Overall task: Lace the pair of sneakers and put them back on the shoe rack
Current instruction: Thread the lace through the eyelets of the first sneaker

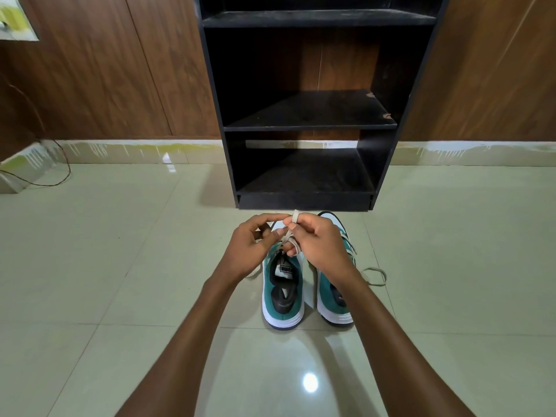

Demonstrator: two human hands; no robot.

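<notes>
Two green-and-white sneakers stand side by side on a glossy tiled floor (120, 266), heels toward the viewer and toes pointing at twelve o'clock, toward a black shoe rack (307, 115) just beyond them. The rack's shelves show nothing on them.

Both bare hands meet above the left sneaker (282, 296), over its tongue and eyelets. The left hand (255, 248) is closed with thumb and fingertips pinched on the pale lace (289, 233). The right hand (316, 242) is likewise closed on the same lace, which loops around one of its fingers and pokes up above the knuckles at twelve o'clock. The lace drops from the two grips at about six o'clock into the shoe's top eyelets, so the shoe lies directly under the hands, its long axis running away from the viewer.

The right sneaker (334, 296) sits touching or nearly touching its partner at three o'clock, partly hidden by the right wrist. Its lace end (376, 275) trails loose on the tiles at its three o'clock.

Judging from this, a knot or bow is being formed on the left shoe; the left hand is squarely over it, the right reaching across.
</notes>
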